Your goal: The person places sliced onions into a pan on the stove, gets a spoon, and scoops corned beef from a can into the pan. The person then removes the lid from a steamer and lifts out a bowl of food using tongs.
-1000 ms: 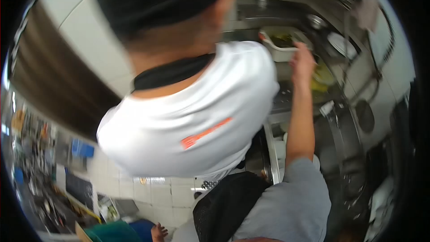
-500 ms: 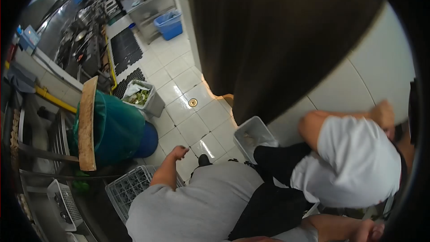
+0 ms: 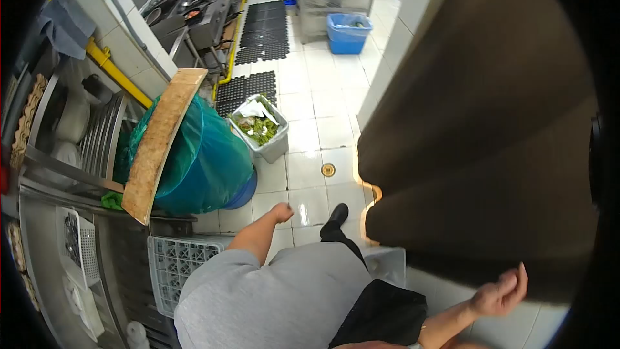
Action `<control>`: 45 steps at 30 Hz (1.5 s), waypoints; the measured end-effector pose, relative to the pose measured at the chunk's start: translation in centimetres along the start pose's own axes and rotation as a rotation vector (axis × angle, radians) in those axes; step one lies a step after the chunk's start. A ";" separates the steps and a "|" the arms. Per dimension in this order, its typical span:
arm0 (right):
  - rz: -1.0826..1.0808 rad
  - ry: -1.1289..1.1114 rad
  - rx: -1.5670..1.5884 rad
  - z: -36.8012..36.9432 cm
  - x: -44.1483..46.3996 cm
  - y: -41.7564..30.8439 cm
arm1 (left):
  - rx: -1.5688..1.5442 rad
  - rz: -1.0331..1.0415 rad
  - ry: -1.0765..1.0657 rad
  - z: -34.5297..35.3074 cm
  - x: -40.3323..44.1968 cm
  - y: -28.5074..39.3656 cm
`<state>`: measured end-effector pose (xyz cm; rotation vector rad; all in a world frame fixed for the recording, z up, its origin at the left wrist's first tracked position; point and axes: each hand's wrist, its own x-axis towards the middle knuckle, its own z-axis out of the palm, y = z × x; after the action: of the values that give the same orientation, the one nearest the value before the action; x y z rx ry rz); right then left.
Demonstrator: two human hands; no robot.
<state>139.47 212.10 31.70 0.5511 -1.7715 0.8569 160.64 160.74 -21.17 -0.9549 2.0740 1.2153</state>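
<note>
My left hand [image 3: 282, 212] hangs over the white tiled floor with its fingers curled in; nothing shows in it. It is nearest to the large blue bin [image 3: 240, 195] with a green liner [image 3: 216, 161], and does not touch it. On the other side, my right hand [image 3: 500, 292] is raised in front of the dark brown curtain [image 3: 465, 174], fingers loosely bent and apart, with nothing held. A gap between hand and curtain cannot be judged. Below my left forearm sits a grey glass rack [image 3: 177, 265].
A curved wooden board [image 3: 165, 139] lies across the bin. Ahead stand a grey bin of green scraps [image 3: 274, 145] and a blue tub [image 3: 345, 40]. A translucent container [image 3: 387, 266] is beside my leg. Metal shelving with a white basket [image 3: 88, 255] lines the left; a floor drain [image 3: 328, 170] lies ahead.
The co-worker in a white shirt has gone from the right side of view. My view has turned and moved forward along the aisle. My right hand has risen in front of the curtain.
</note>
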 end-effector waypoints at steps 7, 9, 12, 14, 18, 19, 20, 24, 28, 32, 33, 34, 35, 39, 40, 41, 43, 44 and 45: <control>0.557 -1.004 0.140 33.1 -7.9 8.3 | -0.200 -0.221 0.196 -6.6 -1.8 -0.5; 0.534 -1.364 0.272 41.2 -13.4 8.3 | -0.352 -0.293 0.304 -9.1 -1.7 0.0; -0.052 -1.766 0.474 49.9 -18.5 5.5 | -0.779 -0.291 0.627 -10.1 -1.4 0.2; -0.350 -1.981 0.520 54.9 -19.7 2.1 | -0.827 -0.309 0.688 -9.4 -1.1 0.2; -0.186 -1.993 0.794 64.9 -21.5 -4.6 | -0.571 -0.388 0.534 -5.0 1.1 -2.0; -0.085 -2.007 0.837 67.7 -22.2 -5.7 | -0.383 -0.437 0.345 -4.2 1.6 -2.2; -0.103 -2.009 0.842 70.5 -23.2 -5.8 | -0.239 -0.385 0.352 -2.8 1.9 -1.8; -0.252 -2.027 0.648 79.9 -25.1 -1.0 | -0.416 -0.492 0.340 -8.4 4.2 3.4; 0.018 -2.035 0.404 85.8 -21.9 5.8 | 0.449 0.079 0.036 -18.1 14.7 0.5; 0.581 -1.818 -0.029 91.0 -23.3 11.1 | -0.172 -0.464 0.275 -37.8 25.4 3.8; 0.561 -1.771 -0.035 92.9 -26.5 14.6 | -0.017 -0.334 0.437 -42.7 27.8 4.5; 0.540 -1.724 -0.041 94.9 -29.8 18.2 | -0.005 -0.242 0.573 -48.1 29.4 6.2; 0.520 -1.763 -0.048 96.3 -29.7 18.4 | -0.228 -0.273 0.803 -52.2 31.5 8.2; 0.371 -2.042 -0.002 104.2 -27.5 14.2 | -0.559 -0.108 0.875 -66.5 40.0 13.4; 0.321 -2.094 0.029 106.6 -27.0 13.4 | -0.573 -0.140 0.875 -68.7 41.1 15.1; 0.271 -2.140 0.061 109.2 -26.6 12.8 | -0.578 -0.156 0.876 -70.2 41.6 17.0; 0.169 -2.181 0.125 115.0 -25.8 11.7 | -0.493 -0.184 0.822 -72.3 41.5 19.8; 0.109 -2.191 0.153 118.4 -25.3 11.0 | -0.455 -0.141 0.838 -71.8 43.0 19.0; 0.047 -2.189 0.190 122.2 -24.6 10.3 | -0.434 -0.142 0.851 -71.4 44.2 18.3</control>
<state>66.50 123.83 -18.67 2.0292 -3.5146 0.1161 112.37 90.07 -13.34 -2.0696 2.2986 1.3500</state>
